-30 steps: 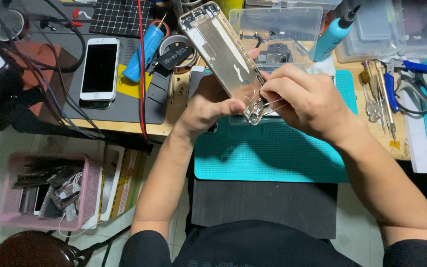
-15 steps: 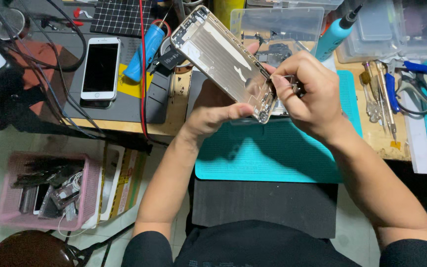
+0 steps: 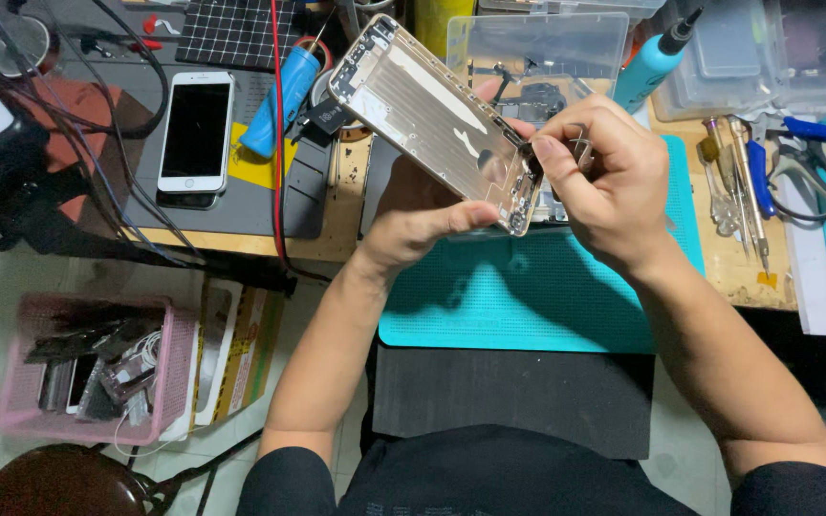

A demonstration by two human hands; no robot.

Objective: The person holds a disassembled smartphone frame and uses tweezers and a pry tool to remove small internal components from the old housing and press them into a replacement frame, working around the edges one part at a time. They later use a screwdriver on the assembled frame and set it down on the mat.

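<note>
The left hand (image 3: 423, 215) is gripping a bare metal phone housing (image 3: 437, 119) from below, thumb pressed along its near edge and fingers curled behind it, holding it tilted above the teal work mat (image 3: 537, 296) with its hollow inside facing up. The right hand (image 3: 599, 177) is closing around the housing's lower right corner, fingertips pinched together on its edge; whether a small part is sitting between them is too small to tell. Behind the hands a clear plastic parts box (image 3: 537, 43) is lying on the bench, and small dark components are showing through its lid. To the right, more clear plastic trays (image 3: 767, 53) are sitting stacked, their contents blurred. A teal screwdriver (image 3: 657, 57) is leaning just beside the parts box. A white phone (image 3: 195, 134) is lying face up on a grey pad at left. On the floor a pink basket (image 3: 26, 382) is holding a jumble of phone parts and cables.
</note>
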